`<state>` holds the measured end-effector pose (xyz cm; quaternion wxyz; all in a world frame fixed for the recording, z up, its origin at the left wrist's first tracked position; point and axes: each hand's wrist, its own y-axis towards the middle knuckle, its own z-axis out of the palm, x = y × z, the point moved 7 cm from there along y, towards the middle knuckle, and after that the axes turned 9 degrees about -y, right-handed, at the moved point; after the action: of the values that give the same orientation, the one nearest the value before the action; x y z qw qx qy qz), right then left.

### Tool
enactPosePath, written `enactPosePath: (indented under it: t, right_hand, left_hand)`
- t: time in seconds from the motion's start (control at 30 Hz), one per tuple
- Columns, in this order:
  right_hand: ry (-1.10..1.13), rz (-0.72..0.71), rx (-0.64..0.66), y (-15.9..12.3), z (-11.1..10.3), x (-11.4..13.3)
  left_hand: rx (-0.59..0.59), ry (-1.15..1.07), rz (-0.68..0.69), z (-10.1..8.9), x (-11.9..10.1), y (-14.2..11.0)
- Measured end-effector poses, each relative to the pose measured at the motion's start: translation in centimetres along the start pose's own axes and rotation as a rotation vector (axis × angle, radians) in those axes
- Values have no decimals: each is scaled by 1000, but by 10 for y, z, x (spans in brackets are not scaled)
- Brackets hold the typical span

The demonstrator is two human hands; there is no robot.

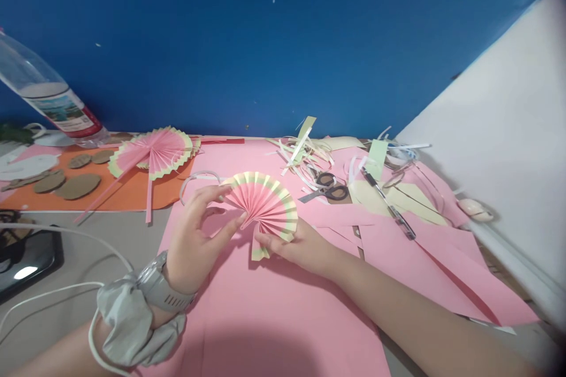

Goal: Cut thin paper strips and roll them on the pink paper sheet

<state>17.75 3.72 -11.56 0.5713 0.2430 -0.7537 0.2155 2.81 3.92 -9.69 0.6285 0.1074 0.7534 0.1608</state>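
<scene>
A pleated paper fan (265,197), pink with a yellow and green rim, is spread between my hands above the pink paper (265,318). My left hand (206,230) grips its left edge, fingers at the rim and thumb near the fan's centre. On the other side, my right hand (300,241) pinches the lower right part, thumb in front and fingers hidden behind. One folded end of the fan points down beside my right thumb. A grey watch and a grey scrunchie are on my left wrist.
Finished-looking pink fans (154,156) lie on orange paper (132,194), beside cardboard discs (78,187) and a tilted bottle (66,106). Scissors (329,187), paper strips (305,153) and a pen (389,203) lie right. A phone (30,259) and white cable (66,288) are left.
</scene>
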Motion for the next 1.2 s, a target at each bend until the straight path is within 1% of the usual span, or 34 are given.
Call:
enactPosePath:
  t: [0.13, 0.23, 0.43, 0.57, 0.63, 0.77, 1.03, 1.13, 1.2]
  right_hand:
    - [14, 8, -24, 1, 1, -3]
    - [22, 21, -75, 1, -1, -6]
    - [19, 25, -202, 2, -16, -10]
    - [4, 29, -228, 4, -22, -15]
    - [-1, 26, -224, 5, -22, -15]
    - [-15, 20, -239, 4, -22, -13]
    - [-2, 52, -269, 1, -27, -16]
    - [5, 52, -276, 2, -30, -16]
    - [2, 45, -278, 2, -32, -15]
  left_hand:
    - [-33, 20, -15, -2, 3, -2]
    - [-46, 17, -43, -1, 4, -4]
    - [-36, 9, -98, -2, 3, -5]
    - [-61, 9, -144, -6, 9, -1]
    - [-65, -33, -162, -6, 12, 0]
    - [-65, -192, -196, -2, 17, 1]
    - [77, -452, -372, 10, 24, -3]
    - [106, -502, -428, 14, 27, -3]
    - [100, -515, -442, 15, 29, -2]
